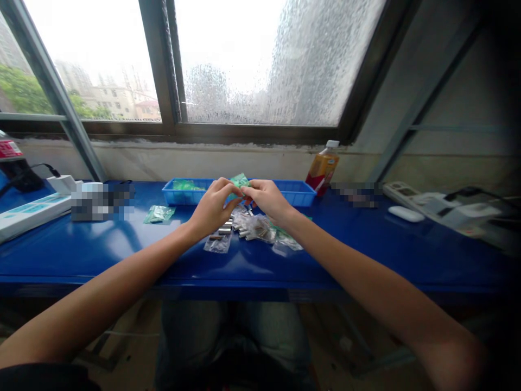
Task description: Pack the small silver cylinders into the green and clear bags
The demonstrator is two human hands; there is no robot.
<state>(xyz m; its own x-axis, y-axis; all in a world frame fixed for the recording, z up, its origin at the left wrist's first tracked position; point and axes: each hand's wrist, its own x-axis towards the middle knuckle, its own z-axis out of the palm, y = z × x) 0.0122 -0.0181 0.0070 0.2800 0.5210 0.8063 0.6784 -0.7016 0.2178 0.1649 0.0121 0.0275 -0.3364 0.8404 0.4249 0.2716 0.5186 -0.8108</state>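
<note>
Both hands meet above the table, in front of a long blue plastic tray (295, 194). Between their fingertips is a small green plastic bag (240, 180). My left hand (217, 203) pinches its left side, and my right hand (266, 198) grips it from the right with fingers closed. What the bag contains is too small to tell. Below the hands lies a pile of clear bags with short metal cylinders (260, 228). One clear bag (218, 243) sits at the pile's left front. Another green-edged bag (159, 214) lies apart, to the left.
Green bags (185, 185) lie in the tray's left end. A drink bottle (323, 167) stands at the tray's right end. A white power strip (35, 214) is at far left, near a dark cola bottle (16, 165). White devices (443, 206) lie at right on the blue table (109, 247).
</note>
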